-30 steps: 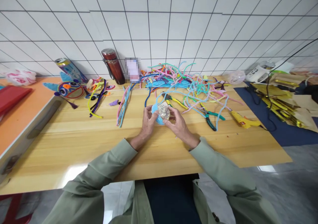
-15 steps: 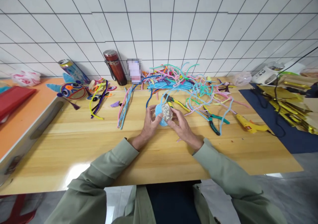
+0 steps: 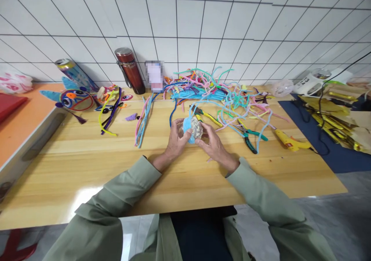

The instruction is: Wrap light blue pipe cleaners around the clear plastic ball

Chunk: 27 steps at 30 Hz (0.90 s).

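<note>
At far left, a red object [image 3: 11,104] and a plastic bag [image 3: 14,82] are cut off by the picture's edge, near an orange surface [image 3: 34,116]. The pale wood tabletop [image 3: 95,168] meets a white tiled wall [image 3: 188,17]; grey floor [image 3: 315,214] shows below. Against the wall, a slim upright item [image 3: 155,75] is pixelated and unreadable.

The left hand's [image 3: 175,142] fingers are partly curled round the left side of a round piece [image 3: 188,131], tips mostly hidden behind it. The piece sits between both hands, above the tabletop's middle; whether it touches the wood cannot be told. Its blue wound band faces left, its crinkled silvery side right; no long axis stands out. A pale blue strand [image 3: 208,101] arcs from the band's top into a tangled pile [image 3: 203,87]. The right hand's [image 3: 215,143] fingers, half bent, grip the silvery side.

Yellow-handled pliers [image 3: 211,119] lie beyond, partly hidden. Farther right are green-handled pliers [image 3: 249,142], a glue gun [image 3: 291,141] and gold foil [image 3: 333,122].
</note>
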Available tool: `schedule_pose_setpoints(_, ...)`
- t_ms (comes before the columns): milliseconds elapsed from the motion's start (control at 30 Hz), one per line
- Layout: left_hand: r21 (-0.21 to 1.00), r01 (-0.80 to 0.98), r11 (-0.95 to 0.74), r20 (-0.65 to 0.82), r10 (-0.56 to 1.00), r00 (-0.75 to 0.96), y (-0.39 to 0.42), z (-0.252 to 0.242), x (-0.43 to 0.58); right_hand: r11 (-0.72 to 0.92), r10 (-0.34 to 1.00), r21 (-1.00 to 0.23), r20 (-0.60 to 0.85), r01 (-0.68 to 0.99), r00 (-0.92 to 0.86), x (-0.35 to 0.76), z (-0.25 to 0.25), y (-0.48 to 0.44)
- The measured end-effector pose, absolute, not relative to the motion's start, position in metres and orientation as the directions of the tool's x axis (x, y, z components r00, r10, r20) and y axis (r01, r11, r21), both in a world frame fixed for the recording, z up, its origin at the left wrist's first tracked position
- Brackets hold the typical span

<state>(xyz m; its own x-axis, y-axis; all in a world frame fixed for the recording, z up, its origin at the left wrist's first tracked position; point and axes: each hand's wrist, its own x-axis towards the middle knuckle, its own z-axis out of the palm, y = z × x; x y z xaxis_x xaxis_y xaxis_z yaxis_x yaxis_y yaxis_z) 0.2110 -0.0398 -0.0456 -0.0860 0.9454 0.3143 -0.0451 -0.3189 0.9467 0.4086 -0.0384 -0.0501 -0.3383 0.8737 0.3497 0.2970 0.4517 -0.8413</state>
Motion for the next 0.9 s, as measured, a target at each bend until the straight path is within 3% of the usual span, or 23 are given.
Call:
schedule_pose_setpoints(367,0.947,-0.042,-0.320,0.316,0.946,-0.078,-0.041,-0.045,0.210,0.483,0.860,-0.817,0.375,0.315,-0.345,0.407,-0.043,-0.043)
schedule_pose_setpoints(600,0.945,-0.012,-0.326,0.321,0.938,-0.128,-0.037,-0.047,0.208,0.536,0.839,-0.785,0.538,0.312,-0.088,0.407,-0.019,-0.050)
schedule_pose_setpoints(900,0.934,0.031,-0.356,0.357,0.927,-0.116,-0.034,-0.044,0.207,0.481,0.871,-0.815,0.486,0.325,-0.070,0.409,-0.005,-0.053)
